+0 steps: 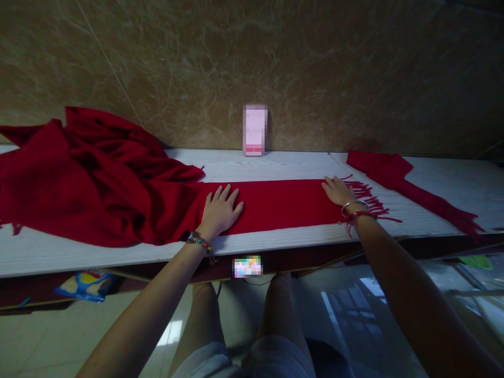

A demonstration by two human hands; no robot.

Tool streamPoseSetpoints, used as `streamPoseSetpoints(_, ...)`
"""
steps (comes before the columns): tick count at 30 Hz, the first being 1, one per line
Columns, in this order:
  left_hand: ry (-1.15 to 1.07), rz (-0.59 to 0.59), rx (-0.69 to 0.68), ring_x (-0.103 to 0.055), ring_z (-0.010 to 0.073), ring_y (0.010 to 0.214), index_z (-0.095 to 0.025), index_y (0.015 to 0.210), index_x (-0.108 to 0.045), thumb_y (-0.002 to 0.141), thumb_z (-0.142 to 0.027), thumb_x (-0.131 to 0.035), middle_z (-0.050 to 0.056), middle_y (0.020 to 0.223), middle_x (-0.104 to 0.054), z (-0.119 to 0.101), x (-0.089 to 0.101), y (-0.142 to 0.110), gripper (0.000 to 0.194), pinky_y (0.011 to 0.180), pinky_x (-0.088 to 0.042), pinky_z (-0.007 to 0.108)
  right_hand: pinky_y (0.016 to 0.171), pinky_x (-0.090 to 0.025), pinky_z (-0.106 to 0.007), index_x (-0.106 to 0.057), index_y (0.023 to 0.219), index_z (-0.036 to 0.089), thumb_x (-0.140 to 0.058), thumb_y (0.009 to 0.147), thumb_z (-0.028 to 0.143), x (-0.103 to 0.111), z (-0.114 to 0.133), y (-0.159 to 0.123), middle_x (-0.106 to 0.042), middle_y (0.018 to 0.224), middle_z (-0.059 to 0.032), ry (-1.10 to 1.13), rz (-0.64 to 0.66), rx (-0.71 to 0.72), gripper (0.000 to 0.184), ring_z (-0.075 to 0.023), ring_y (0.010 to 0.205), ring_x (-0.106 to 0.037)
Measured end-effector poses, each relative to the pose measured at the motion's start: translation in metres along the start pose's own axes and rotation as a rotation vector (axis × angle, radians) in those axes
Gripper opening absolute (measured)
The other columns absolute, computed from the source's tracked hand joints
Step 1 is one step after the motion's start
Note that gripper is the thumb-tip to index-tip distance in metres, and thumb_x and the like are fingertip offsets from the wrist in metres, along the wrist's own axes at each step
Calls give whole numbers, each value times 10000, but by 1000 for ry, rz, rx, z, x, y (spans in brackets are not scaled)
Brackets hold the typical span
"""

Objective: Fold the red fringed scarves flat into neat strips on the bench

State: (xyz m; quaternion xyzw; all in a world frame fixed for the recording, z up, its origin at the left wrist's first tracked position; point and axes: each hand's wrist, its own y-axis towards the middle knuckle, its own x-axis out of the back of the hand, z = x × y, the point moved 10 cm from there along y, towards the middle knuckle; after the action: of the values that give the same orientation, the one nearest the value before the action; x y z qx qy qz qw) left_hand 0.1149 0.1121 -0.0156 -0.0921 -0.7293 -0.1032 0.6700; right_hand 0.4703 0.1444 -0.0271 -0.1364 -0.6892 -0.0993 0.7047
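Note:
A red fringed scarf [283, 205] lies across the white tabletop, its middle stretch smooth and flat. On its left part it is bunched into loose, heaped folds. My left hand [221, 210] rests palm down on the cloth where the folds give way to the flat strip, fingers spread. Near the fringed right end, my right hand [337, 192] lies flat on the scarf with fingers stretched out. Neither hand grips the fabric. Tassels stick out to the right beyond my right wrist. Farther right, a separate narrow red strip of cloth [394, 176] lies bent on the table.
A pixelated pink phone [255, 131] leans upright against the brown marbled wall [197, 68] behind the white table [293, 164]. Below the front edge, a blue snack bag [86, 285] sits at left. A blurred bright screen [247, 266] is near my knees.

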Motion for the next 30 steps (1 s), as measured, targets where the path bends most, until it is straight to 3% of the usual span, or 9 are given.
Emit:
streamPoseSetpoints(14, 7, -23, 1, -263, 267, 1367, -205, 1395, -370, 933, -437, -248, 72, 1485, -310, 0, 2, 0, 532, 1087, -256, 468, 1059, -255, -551, -292, 1432, 205, -168, 922, 431, -2, -1, 3, -275, 1504, -132, -10, -24, 12, 571, -273, 1373, -252)
streamPoseSetpoints(17, 14, -22, 0, -255, 264, 1371, -201, 1399, -364, 934, -444, -248, 76, 1487, -307, 0, 2, 0, 537, 1092, -247, 457, 1065, -239, -553, -321, 1421, 176, -207, 920, 411, 7, 6, -1, -284, 1498, -148, -85, -31, 27, 564, -291, 1369, -253)
streamPoseSetpoints(20, 12, -6, 2, -245, 267, 1374, -195, 1404, -355, 935, -451, -241, 82, 1491, -298, 0, 1, 0, 547, 1093, -242, 463, 1070, -183, -596, -335, 1413, 157, -253, 915, 358, 28, 35, -11, -260, 1509, -142, -156, -110, 103, 543, -309, 1379, -216)
streamPoseSetpoints(24, 1, -5, 1, -248, 273, 1373, -195, 1404, -356, 935, -447, -244, 79, 1494, -290, -1, 2, 0, 544, 1090, -246, 474, 1074, -211, -573, -312, 1425, 174, -230, 920, 305, 45, 105, -33, -241, 1520, -115, -75, -154, 279, 528, -291, 1381, -219)
streamPoseSetpoints(27, -2, -10, 4, -251, 271, 1372, -202, 1406, -354, 934, -444, -247, 76, 1495, -289, 0, 2, -1, 540, 1089, -249, 474, 1080, -220, -560, -304, 1430, 194, -237, 924, 328, 38, 160, -53, -255, 1517, -96, -8, -110, 430, 528, -286, 1384, -215)
streamPoseSetpoints(30, -6, -14, 3, -257, 267, 1370, -205, 1405, -357, 933, -447, -246, 77, 1491, -296, 0, 2, -1, 541, 1090, -247, 472, 1078, -223, -565, -308, 1428, 215, -258, 923, 350, 18, 191, -65, -257, 1517, -79, 9, -46, 511, 525, -282, 1387, -208)
